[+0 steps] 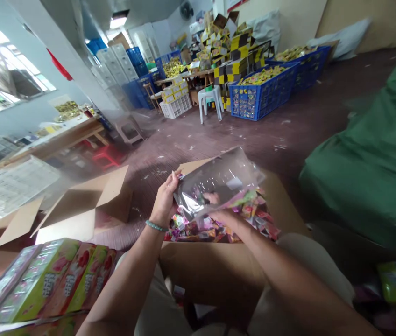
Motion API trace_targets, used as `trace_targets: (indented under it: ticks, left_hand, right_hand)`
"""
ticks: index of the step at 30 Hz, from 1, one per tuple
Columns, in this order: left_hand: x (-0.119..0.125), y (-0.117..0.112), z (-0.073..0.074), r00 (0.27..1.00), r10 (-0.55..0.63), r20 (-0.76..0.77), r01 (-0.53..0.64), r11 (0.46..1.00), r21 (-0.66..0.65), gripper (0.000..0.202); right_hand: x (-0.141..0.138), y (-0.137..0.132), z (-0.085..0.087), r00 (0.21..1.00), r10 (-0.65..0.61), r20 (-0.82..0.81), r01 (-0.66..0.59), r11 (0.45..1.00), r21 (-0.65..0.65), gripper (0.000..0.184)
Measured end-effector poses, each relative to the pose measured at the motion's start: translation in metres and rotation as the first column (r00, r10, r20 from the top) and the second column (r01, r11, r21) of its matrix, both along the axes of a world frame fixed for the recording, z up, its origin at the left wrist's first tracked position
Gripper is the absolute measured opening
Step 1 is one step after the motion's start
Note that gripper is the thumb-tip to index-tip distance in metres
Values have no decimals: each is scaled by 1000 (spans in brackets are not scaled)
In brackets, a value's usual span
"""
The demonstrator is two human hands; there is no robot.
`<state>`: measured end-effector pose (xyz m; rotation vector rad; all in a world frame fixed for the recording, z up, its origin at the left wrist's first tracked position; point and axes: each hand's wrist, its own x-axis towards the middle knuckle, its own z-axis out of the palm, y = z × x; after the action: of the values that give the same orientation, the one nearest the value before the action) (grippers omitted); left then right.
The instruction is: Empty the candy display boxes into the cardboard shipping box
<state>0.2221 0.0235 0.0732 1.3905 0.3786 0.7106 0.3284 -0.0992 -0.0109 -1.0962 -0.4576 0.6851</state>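
My left hand (pixel 167 195), with a beaded bracelet at the wrist, grips the left end of a clear plastic box (pixel 219 177). The box is tilted above an open cardboard carton (pixel 215 261) between my knees. Small wrapped sweets (pixel 259 217) in pink, red and purple fill the carton. My right hand (pixel 214 201) is at the near side of the clear box, partly seen through the plastic. Its fingers are blurred, and I cannot tell whether they hold anything.
Shrink-wrapped green and red packs (pixel 58 280) stand at the lower left, near open cartons (pixel 82 205). A green cover (pixel 369 158) drapes something at the right. Farther back are blue crates (pixel 257 95), a plastic stool (pixel 210 100) and a long table (pixel 58 137).
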Motion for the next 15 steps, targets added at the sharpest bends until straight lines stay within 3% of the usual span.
trace_targets:
  ticks: [3,5,6,9,11,13,15]
  left_hand:
    - [0,23,-3,993,96,71,-88,990,-110,59]
    - [-5,41,-5,979,180,94,-161,970,-182,60]
    - [-10,50,-5,971,218,101,-194,959,-204,61]
    - [-33,76,-5,946,292,142,-264,946,-188,67]
    - [-53,91,-9,921,348,174,-320,932,-169,70]
    - [-75,104,-18,891,413,189,-377,904,-200,69]
    - [-93,114,-32,866,463,186,-405,870,-282,66]
  right_hand:
    - [9,-6,12,986,44,158,-27,994,-105,14]
    - [18,-10,16,948,-22,318,99,968,-229,16]
    - [23,-13,16,903,-48,426,195,931,-309,18]
    - [37,-16,8,673,80,735,427,769,-475,20]
    - [44,-13,0,484,211,849,496,734,-465,7]
    - [53,-3,-5,353,242,904,535,740,-407,41]
    - [62,17,-3,291,254,922,554,741,-379,68]
